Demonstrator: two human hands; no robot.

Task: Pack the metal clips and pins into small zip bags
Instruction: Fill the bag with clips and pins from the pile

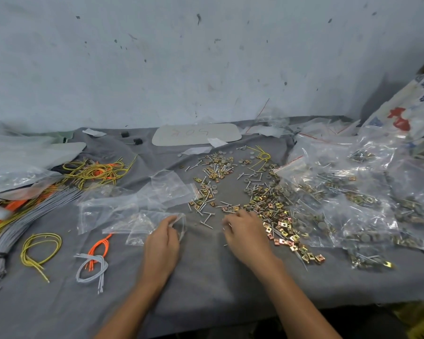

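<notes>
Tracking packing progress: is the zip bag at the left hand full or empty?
Apparently empty: the left hand pinches the clear zip bag, and only the grey cloth shows through it, nothing metal inside.

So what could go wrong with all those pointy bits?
The right hand is among loose pins; their points might prick a finger. The zip bag pinched by the left hand is thin, so pins may poke through. Clips lying toward the front edge of the cloth could get knocked off.
</notes>
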